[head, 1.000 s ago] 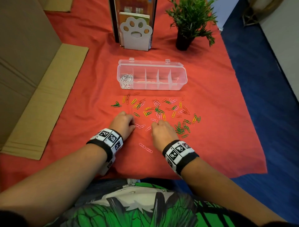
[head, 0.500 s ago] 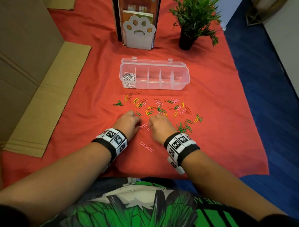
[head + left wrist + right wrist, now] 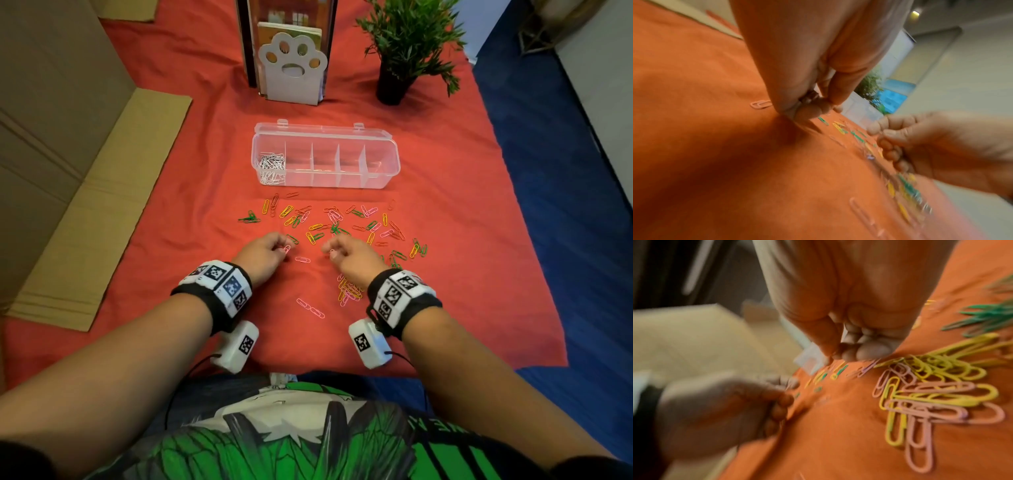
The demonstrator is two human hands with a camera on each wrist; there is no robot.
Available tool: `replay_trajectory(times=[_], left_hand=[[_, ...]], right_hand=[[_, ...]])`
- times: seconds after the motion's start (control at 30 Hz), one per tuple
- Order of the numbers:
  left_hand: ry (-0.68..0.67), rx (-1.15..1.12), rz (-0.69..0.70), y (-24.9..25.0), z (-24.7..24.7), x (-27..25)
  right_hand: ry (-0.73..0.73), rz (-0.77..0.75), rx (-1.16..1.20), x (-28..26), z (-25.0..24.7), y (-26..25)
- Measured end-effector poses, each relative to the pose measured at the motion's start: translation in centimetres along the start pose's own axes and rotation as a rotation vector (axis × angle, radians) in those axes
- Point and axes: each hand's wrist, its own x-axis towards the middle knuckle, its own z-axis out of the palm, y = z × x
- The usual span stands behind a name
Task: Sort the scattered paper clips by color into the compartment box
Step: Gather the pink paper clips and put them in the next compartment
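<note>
Green, yellow, pink and red paper clips (image 3: pixel 337 224) lie scattered on the red cloth in front of the clear compartment box (image 3: pixel 380 171). Its leftmost compartment holds white clips (image 3: pixel 272 166); the others look bare. My left hand (image 3: pixel 282 247) hovers just over the cloth and pinches a pink clip (image 3: pixel 287 249) between thumb and forefinger. My right hand (image 3: pixel 330 250), fingers curled, pinches what looks like a small pink clip (image 3: pixel 331 253); the left wrist view shows its thumb pressed to the forefinger (image 3: pixel 877 128). One pink clip (image 3: pixel 302 259) lies between the hands.
A heap of yellow and pink clips (image 3: pixel 349 291) lies under my right wrist, and two pink clips (image 3: pixel 310 307) lie nearer my body. A paw-print holder (image 3: pixel 291 72) and a potted plant (image 3: pixel 407 41) stand behind the box. Cardboard (image 3: pixel 85 205) lies to the left.
Both hands have moved forward and slightly up from the cloth. The pink clips that lay between them have thinned to one. The yellow and pink heap now shows under my right wrist.
</note>
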Motion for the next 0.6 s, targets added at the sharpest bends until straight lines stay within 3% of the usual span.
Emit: replay_trajectory(times=[0.07,0.13,0.2,0.27,0.33,0.47,0.53,0.6], left_hand=[[-0.009,-0.349,-0.159,0.8,0.0,-0.5],[-0.046,-0.613,-0.251,1.6,-0.1,-1.1],[-0.089,-0.762,-0.301,2.1,-0.1,-1.4],[-0.065,-0.752,-0.325,2.2,0.5,-1.2],[0.004,-0.509,-0.248,2.0,1.3,-0.6],[0.12,0.386,0.128,1.0,1.9,0.0],[0.119,0.591,0.236,0.6,2.0,0.1],[0.121,0.637,0.284,0.3,2.0,0.0]], right_hand=[[-0.014,0.137,0.335,-0.4,-0.5,0.3],[-0.013,0.226,0.462,-0.9,-0.4,0.7],[0.01,0.22,0.279,-1.2,0.0,1.3],[0.049,0.161,0.032,-1.6,0.3,1.6],[0.09,0.072,-0.19,-2.0,0.5,1.7],[0.081,-0.023,-0.421,-3.0,0.8,2.8],[0.092,0.01,-0.451,-3.3,0.2,3.4],[0.118,0.036,-0.472,-3.4,-0.8,3.7]])
